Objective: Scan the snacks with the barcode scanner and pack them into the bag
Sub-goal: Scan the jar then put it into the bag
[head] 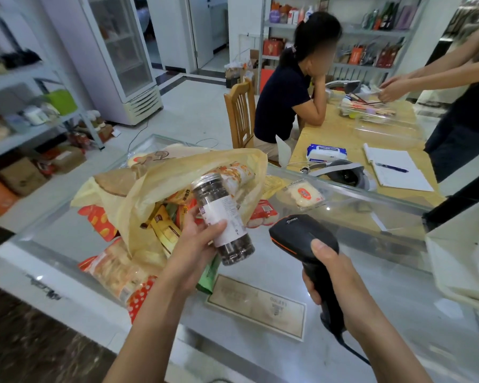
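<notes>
My left hand [198, 239] grips a clear plastic jar [223, 217] of dark snacks with a silver lid and a white label, tilted above the glass counter [357, 286]. The black barcode scanner [304, 241] is held by its handle in my right hand [332, 275], its head close to the jar's right side. Just left of the jar lies the yellow plastic bag [161, 178], mouth open, with several snack packets inside. Loose snacks lie around it: a red and white packet [116, 269], a white wrapped bun [304, 193] and a red pack [263, 214].
A white machine [462, 258] stands at the counter's right end. Behind the counter is a wooden table [340, 139] with a notebook, wipes and clear trays. One person sits there on a wooden chair [239, 111]; another stands at the right. Shelves and a fridge stand behind.
</notes>
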